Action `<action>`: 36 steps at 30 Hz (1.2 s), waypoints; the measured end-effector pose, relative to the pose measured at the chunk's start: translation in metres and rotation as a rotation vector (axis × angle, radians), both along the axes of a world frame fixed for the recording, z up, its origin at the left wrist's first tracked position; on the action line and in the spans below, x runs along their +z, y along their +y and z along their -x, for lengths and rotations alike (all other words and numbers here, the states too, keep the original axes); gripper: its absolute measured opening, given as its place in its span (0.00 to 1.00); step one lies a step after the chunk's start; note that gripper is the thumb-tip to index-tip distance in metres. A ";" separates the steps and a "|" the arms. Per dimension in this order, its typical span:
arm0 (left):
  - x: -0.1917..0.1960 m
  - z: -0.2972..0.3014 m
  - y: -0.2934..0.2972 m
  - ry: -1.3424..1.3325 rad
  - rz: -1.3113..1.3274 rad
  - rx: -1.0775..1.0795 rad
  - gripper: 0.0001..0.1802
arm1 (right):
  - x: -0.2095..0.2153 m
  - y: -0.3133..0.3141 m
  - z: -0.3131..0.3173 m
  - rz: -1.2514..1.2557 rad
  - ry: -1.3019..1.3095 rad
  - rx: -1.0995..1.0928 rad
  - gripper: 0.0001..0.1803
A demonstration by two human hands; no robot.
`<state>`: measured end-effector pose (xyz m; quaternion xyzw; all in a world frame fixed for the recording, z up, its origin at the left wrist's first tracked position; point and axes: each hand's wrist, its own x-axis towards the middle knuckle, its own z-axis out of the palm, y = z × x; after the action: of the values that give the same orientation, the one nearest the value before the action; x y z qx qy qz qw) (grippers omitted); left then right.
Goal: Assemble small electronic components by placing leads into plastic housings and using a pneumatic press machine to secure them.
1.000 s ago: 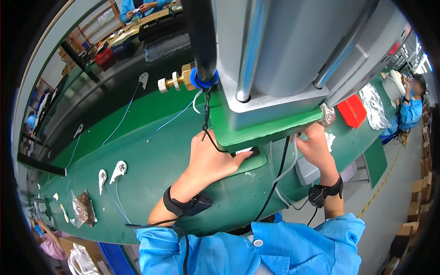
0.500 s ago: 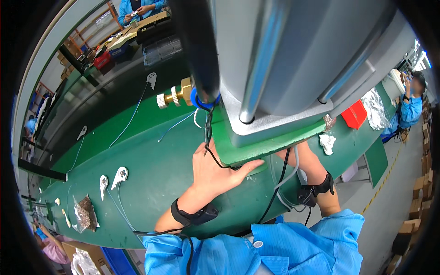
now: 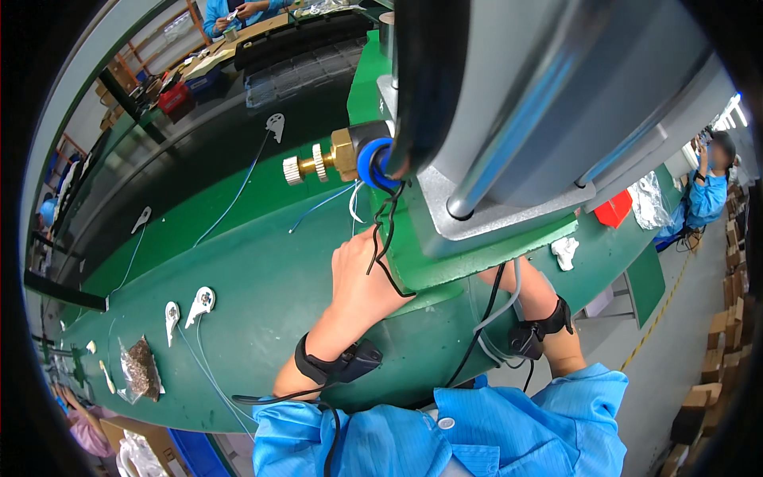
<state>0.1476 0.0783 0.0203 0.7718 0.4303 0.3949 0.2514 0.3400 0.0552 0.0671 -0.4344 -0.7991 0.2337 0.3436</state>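
A tall grey press-like machine [image 3: 517,135] with a green plate [image 3: 493,254] at its foot fills the upper middle. My left hand [image 3: 364,278] reaches under the plate's near left corner, its back showing and its fingers hidden. From the right, my right hand [image 3: 509,274] goes under the same plate, and only the part near the wrist is visible. What either hand touches or holds there is out of sight. Beside the left hand run a thin black wire [image 3: 383,238], a white loop of tubing [image 3: 354,205] and a brass fitting [image 3: 322,161] with a blue collar.
Two white flat parts on wires, one nearer [image 3: 202,304] and one beside it [image 3: 172,318], lie on the green table [image 3: 262,350]. A bag of brown granules [image 3: 141,370] sits at the left. Crumpled white tissue [image 3: 565,252] and a red bin [image 3: 613,209] are right.
My left thumb, which stuck out along the plate's near edge, is now out of sight beneath it. The machine sits slightly lower and more to the right in the view.
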 end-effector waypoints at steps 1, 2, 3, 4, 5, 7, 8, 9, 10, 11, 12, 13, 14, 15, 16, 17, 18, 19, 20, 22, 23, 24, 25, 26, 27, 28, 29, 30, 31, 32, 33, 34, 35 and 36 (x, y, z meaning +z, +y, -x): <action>0.000 0.001 0.001 0.023 -0.004 0.002 0.21 | -0.001 0.001 0.000 -0.025 -0.023 0.005 0.10; 0.002 0.002 0.003 0.046 -0.009 -0.014 0.21 | -0.002 0.003 -0.001 -0.058 -0.038 0.019 0.10; 0.003 0.003 0.004 0.070 -0.011 -0.033 0.21 | -0.002 0.002 -0.002 -0.034 -0.015 0.020 0.11; 0.008 0.004 0.006 0.094 -0.014 -0.071 0.21 | -0.002 0.002 -0.003 -0.009 0.006 0.019 0.11; 0.011 0.005 0.006 0.098 -0.020 -0.098 0.20 | -0.002 0.002 -0.003 0.070 0.063 0.007 0.11; 0.015 0.007 0.006 0.091 -0.036 -0.141 0.20 | 0.002 0.001 -0.001 0.099 0.082 -0.011 0.11; 0.016 0.008 0.007 0.096 -0.026 -0.160 0.19 | 0.004 0.001 0.000 0.115 0.091 -0.016 0.11; 0.016 0.010 0.008 0.100 -0.017 -0.177 0.19 | 0.003 0.000 0.001 0.130 0.146 -0.004 0.11; 0.016 0.014 0.013 0.123 0.012 -0.195 0.19 | 0.001 0.001 0.001 0.091 0.135 0.033 0.11; 0.017 0.015 0.013 0.139 0.014 -0.191 0.19 | -0.002 0.001 0.002 0.055 0.123 0.069 0.11; 0.018 0.015 0.014 0.155 0.015 -0.189 0.19 | -0.004 0.002 0.002 0.017 0.112 0.102 0.11; 0.021 0.014 0.012 0.166 -0.012 -0.163 0.19 | -0.007 0.006 0.004 -0.082 0.018 0.147 0.12; 0.021 0.013 0.009 0.154 -0.015 -0.147 0.20 | -0.006 0.007 0.005 -0.078 -0.027 0.159 0.12; 0.020 0.012 0.007 0.143 -0.018 -0.130 0.20 | -0.006 0.009 0.006 -0.075 -0.073 0.172 0.12; 0.016 0.012 0.005 0.110 0.002 -0.122 0.21 | 0.000 0.008 0.007 0.031 -0.070 0.153 0.13; 0.015 0.011 0.003 0.103 0.025 -0.109 0.22 | 0.003 0.008 0.008 0.103 -0.058 0.147 0.13; 0.015 0.009 0.002 0.095 0.047 -0.098 0.23 | 0.006 0.008 0.009 0.173 -0.047 0.136 0.13; 0.017 0.008 0.001 0.113 0.072 -0.083 0.24 | 0.008 0.007 0.009 0.209 -0.026 0.139 0.13; 0.019 0.006 -0.001 0.131 0.057 -0.055 0.25 | 0.007 0.006 0.008 0.216 -0.009 0.125 0.13; 0.025 0.003 -0.007 0.167 -0.020 0.009 0.26 | -0.002 0.002 0.004 0.191 0.022 0.075 0.14; 0.028 0.002 -0.012 0.184 -0.080 0.045 0.27 | -0.006 -0.004 0.001 0.164 0.035 0.040 0.14; 0.032 0.006 -0.016 0.205 -0.117 0.078 0.27 | -0.005 -0.010 -0.003 0.043 0.041 -0.006 0.14; 0.035 0.010 -0.021 0.222 -0.155 0.107 0.27 | -0.004 -0.019 -0.012 -0.078 0.045 -0.058 0.15; 0.036 0.014 -0.025 0.235 -0.193 0.137 0.27 | -0.012 -0.022 -0.038 -0.211 0.036 -0.175 0.16; 0.036 0.017 -0.027 0.252 -0.233 0.147 0.26 | -0.014 -0.032 -0.052 -0.241 0.124 -0.351 0.18; 0.033 0.019 -0.027 0.236 -0.226 0.130 0.26 | -0.018 -0.041 -0.065 -0.265 0.229 -0.516 0.20; 0.030 0.020 -0.027 0.220 -0.219 0.114 0.26 | -0.028 -0.047 -0.071 -0.270 0.291 -0.651 0.21; 0.029 0.018 -0.026 0.205 -0.215 0.092 0.25 | -0.049 -0.051 -0.078 -0.304 0.190 -0.658 0.21; 0.030 0.017 -0.026 0.209 -0.204 0.082 0.25 | -0.074 -0.053 -0.082 -0.335 0.088 -0.666 0.20; 0.032 0.017 -0.025 0.218 -0.196 0.073 0.25 | -0.087 -0.053 -0.083 -0.367 -0.009 -0.670 0.20; 0.033 0.018 -0.024 0.226 -0.189 0.067 0.25 | -0.088 -0.052 -0.083 -0.440 0.000 -0.665 0.20; 0.034 0.018 -0.025 0.244 -0.149 0.071 0.25 | -0.088 -0.052 -0.082 -0.512 0.010 -0.658 0.20; 0.035 0.019 -0.027 0.261 -0.108 0.077 0.24 | -0.087 -0.051 -0.080 -0.584 0.020 -0.650 0.19; 0.036 0.020 -0.028 0.273 -0.070 0.087 0.24 | -0.085 -0.049 -0.082 -0.548 0.020 -0.628 0.19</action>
<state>0.1277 0.0500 0.0562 0.8073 0.4795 0.3115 0.1458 0.4216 0.0062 -0.0179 -0.5473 -0.6570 -0.0999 0.5088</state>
